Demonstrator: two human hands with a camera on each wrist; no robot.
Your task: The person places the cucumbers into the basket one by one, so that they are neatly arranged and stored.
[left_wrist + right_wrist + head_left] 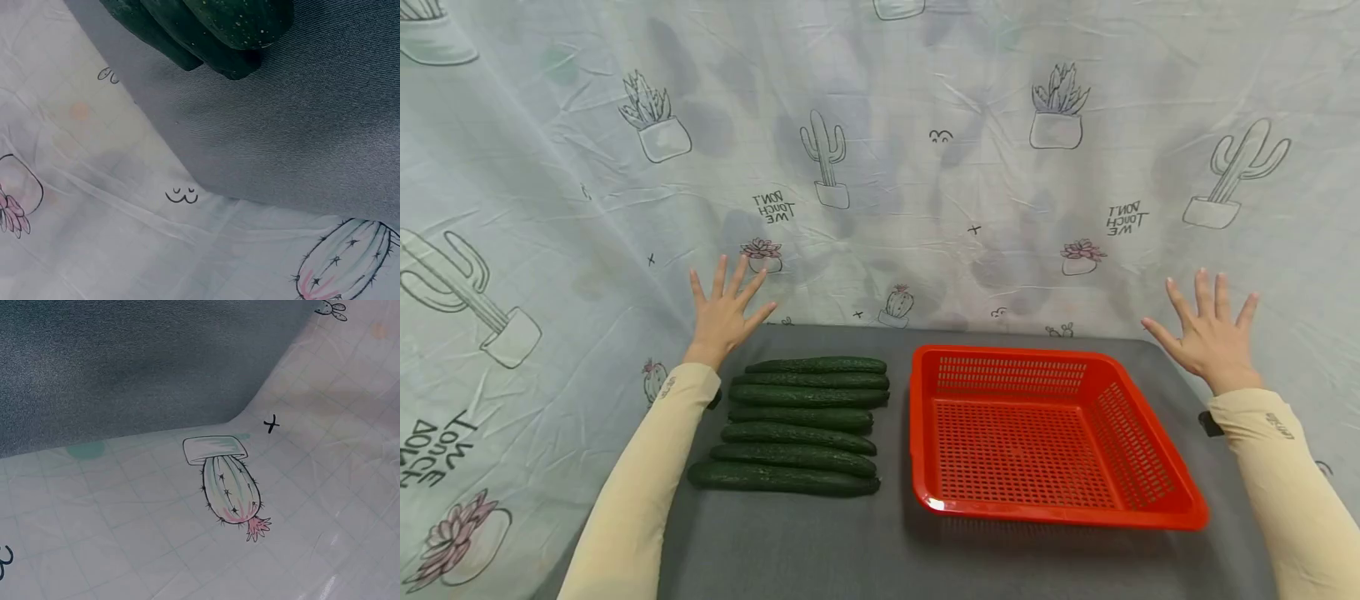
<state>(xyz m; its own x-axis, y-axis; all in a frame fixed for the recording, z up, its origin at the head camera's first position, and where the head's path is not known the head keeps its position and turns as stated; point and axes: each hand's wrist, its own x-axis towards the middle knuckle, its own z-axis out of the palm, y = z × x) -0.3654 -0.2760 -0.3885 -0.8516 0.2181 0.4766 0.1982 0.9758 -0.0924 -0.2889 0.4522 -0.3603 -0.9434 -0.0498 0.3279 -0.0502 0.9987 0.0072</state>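
Observation:
Fingers spread wide, my left hand (724, 317) is raised near the table's far left corner, holding nothing. Just right of that forearm, several dark green cucumbers (797, 419) lie side by side in a stack of rows running left to right. The ends of a few cucumbers (240, 31) show at the top of the left wrist view. My right hand (1213, 346) is also raised with spread fingers, beyond the right side of a red plastic basket (1018, 507). The basket has slotted walls and a mesh bottom, and nothing lies in it. Neither hand appears in the wrist views.
A grey table (790, 542) carries the cucumbers on the left and the basket on the right. Behind it and at both sides hangs a pale curtain (910, 183) printed with cacti and potted plants. The table's corner edge shows in both wrist views.

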